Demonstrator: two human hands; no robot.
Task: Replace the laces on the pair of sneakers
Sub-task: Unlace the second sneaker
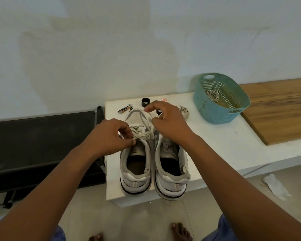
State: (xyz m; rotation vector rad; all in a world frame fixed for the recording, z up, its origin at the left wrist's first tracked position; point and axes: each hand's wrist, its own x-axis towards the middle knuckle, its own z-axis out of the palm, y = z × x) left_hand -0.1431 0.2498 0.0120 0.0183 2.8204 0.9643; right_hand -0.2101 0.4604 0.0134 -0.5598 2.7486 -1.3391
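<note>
White bench (215,145): 2 sneakers, heels at near edge. Left hand (108,136) pinches lace (142,134) on left sneaker (135,162); right hand (169,122) pinches its far loop.

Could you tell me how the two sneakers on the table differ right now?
The left sneaker has a lace in its eyelets, held by both hands; on the right sneaker no lace shows. The right sneaker's tongue label is readable; the left's is not. Both are white, heels toward the camera.

Bare forearms, no sleeves, blue denim shorts (221,230) at the knees, bare feet (181,231)
</note>
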